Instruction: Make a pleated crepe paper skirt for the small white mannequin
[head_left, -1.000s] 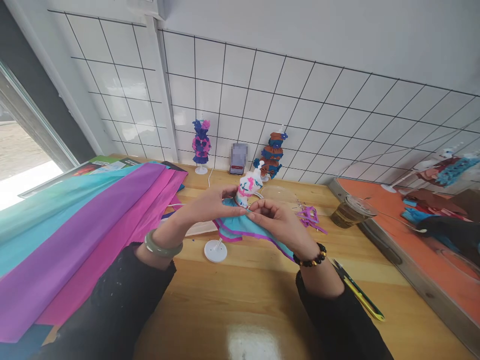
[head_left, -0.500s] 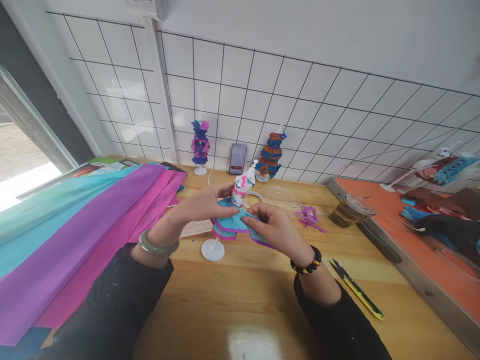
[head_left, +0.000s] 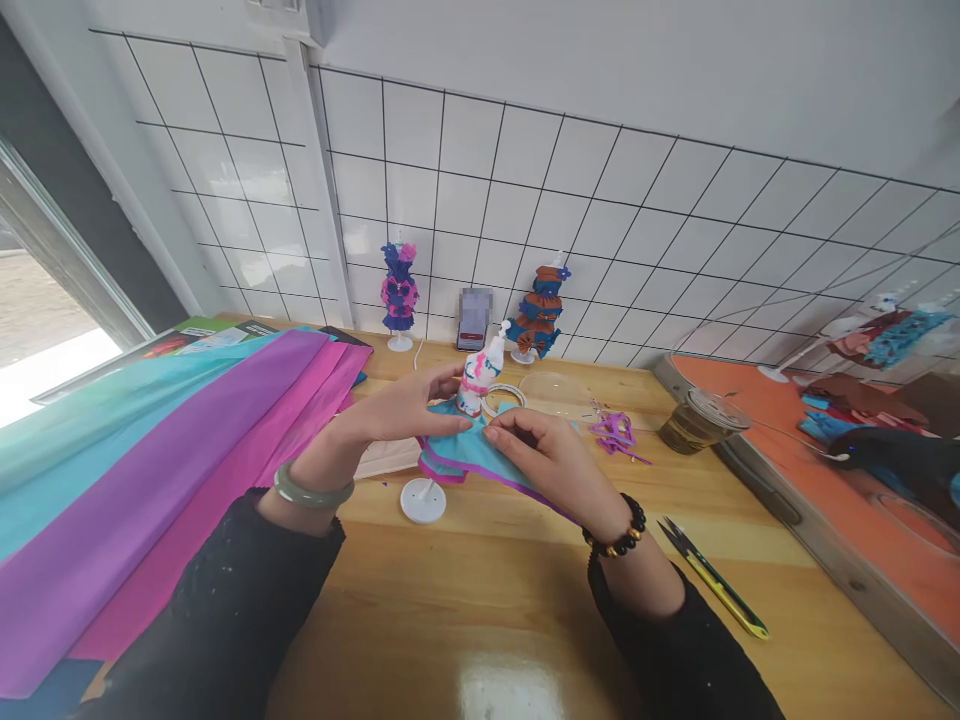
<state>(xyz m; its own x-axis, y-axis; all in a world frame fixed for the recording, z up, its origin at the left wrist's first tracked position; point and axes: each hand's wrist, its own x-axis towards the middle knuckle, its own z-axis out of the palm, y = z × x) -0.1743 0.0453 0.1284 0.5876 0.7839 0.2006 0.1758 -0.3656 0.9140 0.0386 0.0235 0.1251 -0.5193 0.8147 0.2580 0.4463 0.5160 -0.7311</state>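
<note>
A small white mannequin (head_left: 478,372) with pink and blue marks stands on a thin post with a round white base (head_left: 423,499) on the wooden table. Around its waist hangs a teal paper skirt (head_left: 466,452) edged in purple. My left hand (head_left: 405,406) pinches the skirt at the mannequin's waist from the left. From the right, my right hand (head_left: 541,452) presses its fingertips on the same paper.
Large sheets of teal, purple and pink paper (head_left: 150,460) cover the left of the table. Two dressed mannequins (head_left: 398,290) (head_left: 538,312) and a phone (head_left: 473,318) stand at the tiled wall. Purple scraps (head_left: 616,432), a lidded cup (head_left: 702,422), thread snips (head_left: 712,578) and an orange tray (head_left: 840,500) lie right.
The mannequin and skirt have shifted slightly left and down with my hands. My right fingers have slid along the skirt's upper edge toward the waist.
</note>
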